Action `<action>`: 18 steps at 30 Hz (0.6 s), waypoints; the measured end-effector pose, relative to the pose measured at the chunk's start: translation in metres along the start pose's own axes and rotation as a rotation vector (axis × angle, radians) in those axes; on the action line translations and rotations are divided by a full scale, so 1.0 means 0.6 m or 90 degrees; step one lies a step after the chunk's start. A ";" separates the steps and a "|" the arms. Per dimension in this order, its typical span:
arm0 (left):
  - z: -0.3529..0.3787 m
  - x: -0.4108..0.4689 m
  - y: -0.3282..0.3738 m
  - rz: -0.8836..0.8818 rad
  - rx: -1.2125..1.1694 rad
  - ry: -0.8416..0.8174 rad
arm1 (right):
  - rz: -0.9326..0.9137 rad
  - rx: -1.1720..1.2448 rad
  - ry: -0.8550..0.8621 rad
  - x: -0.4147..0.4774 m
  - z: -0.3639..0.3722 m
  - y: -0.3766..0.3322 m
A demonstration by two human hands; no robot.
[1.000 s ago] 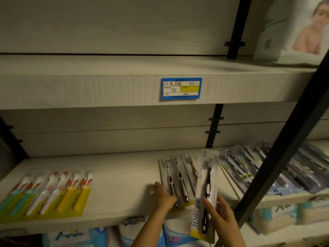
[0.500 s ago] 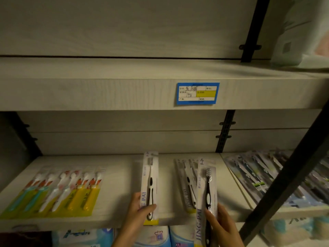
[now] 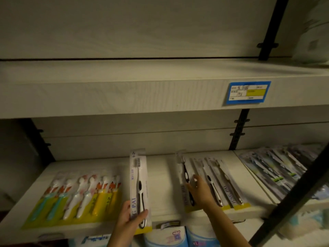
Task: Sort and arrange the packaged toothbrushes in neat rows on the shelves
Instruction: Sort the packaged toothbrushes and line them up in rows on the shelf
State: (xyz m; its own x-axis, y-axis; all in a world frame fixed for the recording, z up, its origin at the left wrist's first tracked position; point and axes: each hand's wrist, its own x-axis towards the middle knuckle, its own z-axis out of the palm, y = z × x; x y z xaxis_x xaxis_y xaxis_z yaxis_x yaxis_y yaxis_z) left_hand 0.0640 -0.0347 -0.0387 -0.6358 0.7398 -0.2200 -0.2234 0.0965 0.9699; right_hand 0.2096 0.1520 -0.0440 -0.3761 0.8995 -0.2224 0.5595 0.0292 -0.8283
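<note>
The left hand (image 3: 130, 218) has its grip clasped round the foot of a toothbrush pack (image 3: 139, 182) over the shelf (image 3: 160, 184) front. The pack's long axis runs 6 to 12 o'clock, bristles at 12. At its 3 o'clock, the right hand (image 3: 199, 190) lies on a second pack (image 3: 184, 168) with bristles toward 11; I cannot tell whether its grip grasps.

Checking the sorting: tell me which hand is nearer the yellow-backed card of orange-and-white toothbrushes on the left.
Left. The left hand, gripping a white toothbrush pack, is just right of the yellow-backed card; the right hand is farther right, holding a black-handled toothbrush pack.
</note>
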 end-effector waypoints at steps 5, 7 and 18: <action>-0.007 -0.002 0.003 -0.006 -0.007 -0.013 | 0.050 -0.159 0.010 0.027 0.021 0.016; -0.007 0.001 0.000 -0.003 -0.005 -0.011 | 0.039 -0.201 0.019 0.031 0.024 0.023; 0.008 0.012 -0.003 -0.014 -0.001 -0.001 | -0.020 -0.481 0.076 0.039 0.030 0.034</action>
State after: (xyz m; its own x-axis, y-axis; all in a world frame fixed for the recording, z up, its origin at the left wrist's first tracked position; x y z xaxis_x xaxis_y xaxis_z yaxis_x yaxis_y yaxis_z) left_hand 0.0634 -0.0264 -0.0415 -0.6295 0.7386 -0.2412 -0.2385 0.1118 0.9647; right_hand 0.1989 0.1660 -0.0753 -0.3421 0.9330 -0.1118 0.9188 0.3072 -0.2478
